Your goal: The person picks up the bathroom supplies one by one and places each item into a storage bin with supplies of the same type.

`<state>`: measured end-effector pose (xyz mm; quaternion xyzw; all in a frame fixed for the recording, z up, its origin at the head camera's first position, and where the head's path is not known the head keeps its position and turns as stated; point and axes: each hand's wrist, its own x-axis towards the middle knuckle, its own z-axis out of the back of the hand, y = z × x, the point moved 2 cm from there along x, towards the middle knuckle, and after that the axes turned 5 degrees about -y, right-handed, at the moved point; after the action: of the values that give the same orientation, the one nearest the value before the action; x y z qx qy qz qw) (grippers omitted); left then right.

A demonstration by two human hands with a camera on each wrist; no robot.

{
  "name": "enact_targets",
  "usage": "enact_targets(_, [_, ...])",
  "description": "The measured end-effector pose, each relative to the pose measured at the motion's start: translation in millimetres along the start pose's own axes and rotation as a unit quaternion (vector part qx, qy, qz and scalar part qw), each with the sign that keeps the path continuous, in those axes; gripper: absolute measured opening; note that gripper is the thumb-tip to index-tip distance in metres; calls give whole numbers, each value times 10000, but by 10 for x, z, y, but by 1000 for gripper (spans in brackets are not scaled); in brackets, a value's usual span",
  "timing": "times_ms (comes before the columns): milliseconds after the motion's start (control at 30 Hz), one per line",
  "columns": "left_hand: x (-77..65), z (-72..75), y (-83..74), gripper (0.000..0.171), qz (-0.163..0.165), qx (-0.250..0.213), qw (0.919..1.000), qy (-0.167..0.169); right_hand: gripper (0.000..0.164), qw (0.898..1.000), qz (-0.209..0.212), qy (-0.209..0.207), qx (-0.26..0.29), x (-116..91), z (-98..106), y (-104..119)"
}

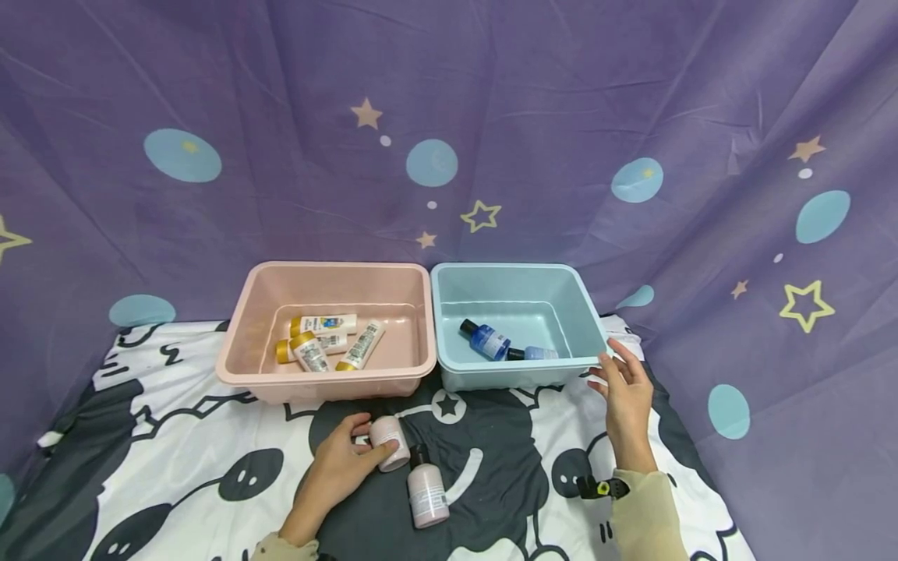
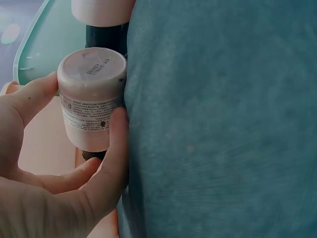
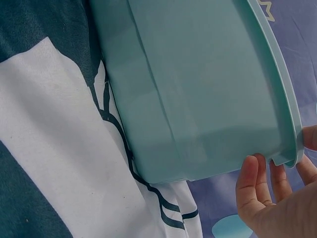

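While both hands work low over a patterned cloth, the scene reads as follows.

Left hand: the left hand [image 1: 337, 466] lies on the cloth in front of the two bins, thumb and fingers [image 2: 115, 148] curled round a small pink bottle [image 1: 390, 442], gripping its sides so that the flat base faces the wrist camera.

Pink bottle's place: on its side on the cloth, just before the gap between the bins; its dark cap seems to point away from the wrist, though the hand hides most of it.

Second pink bottle: a second pink bottle [image 1: 426, 492] lies loose just beside the held one, dark cap towards the bins.

Right hand: the right hand [image 1: 624, 389] rests at the near right corner of the blue bin [image 1: 515, 374], fingers [image 3: 250, 186] straight and relaxed against the rim, apparently steadying it, grasping nothing.

Blue bin: two blue bottles [image 1: 486, 340] lie inside.

Pink bin: the pink bin [image 1: 323, 382], touching the blue one's left side, holds four white bottles with gold caps [image 1: 324, 341].

Surface: a black-and-white cartoon cloth [image 1: 175, 436] covers the counter, purple star fabric behind.
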<state>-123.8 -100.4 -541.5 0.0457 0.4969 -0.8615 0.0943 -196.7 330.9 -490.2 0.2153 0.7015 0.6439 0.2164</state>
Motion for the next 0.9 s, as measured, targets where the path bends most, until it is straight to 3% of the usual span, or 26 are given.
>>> enact_targets(400, [18,-16,-10,88,161,237,9996,-45,45,10000,-48,-6,56,-7,-7,2])
enact_targets(567, [9,4,16,86,369,-180,9991,47,47,10000,-51,-9,52,-9,-7,5])
enact_targets(900, [-66,13,27,82,616,-1221,9904,191,45,10000,-78,-38,13,-8,-7,-6])
